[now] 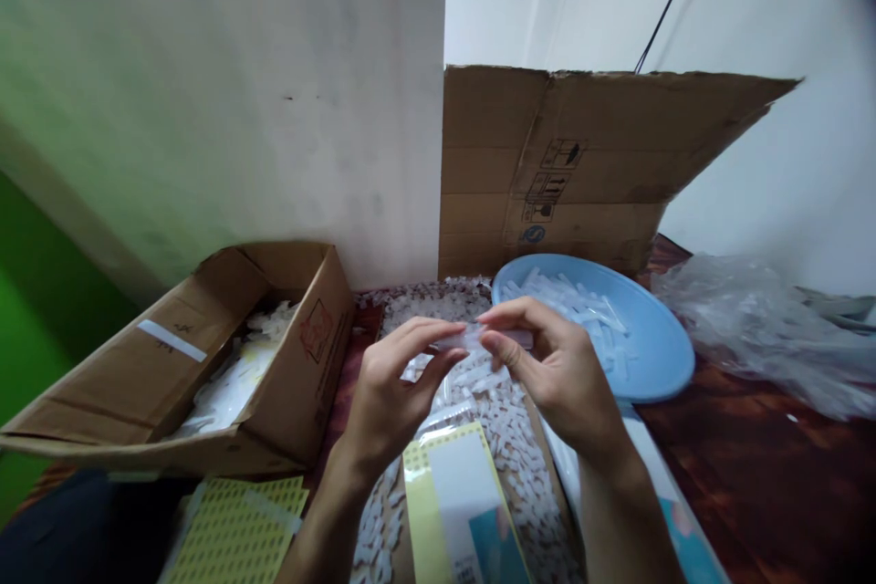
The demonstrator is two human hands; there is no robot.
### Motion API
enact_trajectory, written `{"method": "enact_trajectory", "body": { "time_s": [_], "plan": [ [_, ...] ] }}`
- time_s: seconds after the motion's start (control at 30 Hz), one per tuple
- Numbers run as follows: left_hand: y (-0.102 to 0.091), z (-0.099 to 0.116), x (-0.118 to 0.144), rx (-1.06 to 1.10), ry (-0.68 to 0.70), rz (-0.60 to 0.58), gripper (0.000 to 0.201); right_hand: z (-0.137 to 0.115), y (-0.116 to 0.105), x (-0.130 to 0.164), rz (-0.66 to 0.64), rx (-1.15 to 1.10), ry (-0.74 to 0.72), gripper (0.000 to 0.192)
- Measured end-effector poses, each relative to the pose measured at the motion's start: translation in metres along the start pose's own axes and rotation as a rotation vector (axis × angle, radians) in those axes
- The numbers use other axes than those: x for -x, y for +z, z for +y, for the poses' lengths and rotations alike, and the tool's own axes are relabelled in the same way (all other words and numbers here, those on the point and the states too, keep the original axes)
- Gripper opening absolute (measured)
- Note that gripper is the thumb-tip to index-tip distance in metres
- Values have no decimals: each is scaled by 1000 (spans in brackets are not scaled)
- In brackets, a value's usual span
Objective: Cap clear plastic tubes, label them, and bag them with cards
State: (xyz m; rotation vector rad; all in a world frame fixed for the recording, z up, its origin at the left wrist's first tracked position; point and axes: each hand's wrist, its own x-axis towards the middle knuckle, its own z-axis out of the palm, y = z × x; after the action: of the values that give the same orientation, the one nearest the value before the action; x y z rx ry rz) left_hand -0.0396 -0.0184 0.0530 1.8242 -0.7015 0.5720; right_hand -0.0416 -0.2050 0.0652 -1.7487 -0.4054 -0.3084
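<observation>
My left hand (390, 397) and my right hand (557, 374) meet above the middle of the table. Together they pinch a small clear plastic piece (465, 339) between their fingertips. Below the hands lies a heap of small white plastic parts (506, 424). A blue round bowl (650, 347) with more clear plastic pieces stands just right of my right hand. A yellow and white packaging card (455, 493) lies under my wrists.
An open cardboard box (294, 356) with white parts stands at the left. A white board (225, 100) and a flattened carton (581, 164) stand upright behind. Crumpled clear plastic bags (759, 328) lie at the right. A yellow dotted sheet (236, 534) sits at the front left.
</observation>
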Motion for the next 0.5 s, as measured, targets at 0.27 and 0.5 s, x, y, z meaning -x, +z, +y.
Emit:
{"method": "enact_trajectory", "body": {
  "time_s": [0.27, 0.5],
  "plan": [
    [-5, -6, 3, -50, -149, 57, 16, 4, 6, -3, 39, 52, -76, 20],
    [-7, 0, 1, -47, -90, 71, 17, 7, 5, -2, 12, 3, 58, 19]
  ]
}}
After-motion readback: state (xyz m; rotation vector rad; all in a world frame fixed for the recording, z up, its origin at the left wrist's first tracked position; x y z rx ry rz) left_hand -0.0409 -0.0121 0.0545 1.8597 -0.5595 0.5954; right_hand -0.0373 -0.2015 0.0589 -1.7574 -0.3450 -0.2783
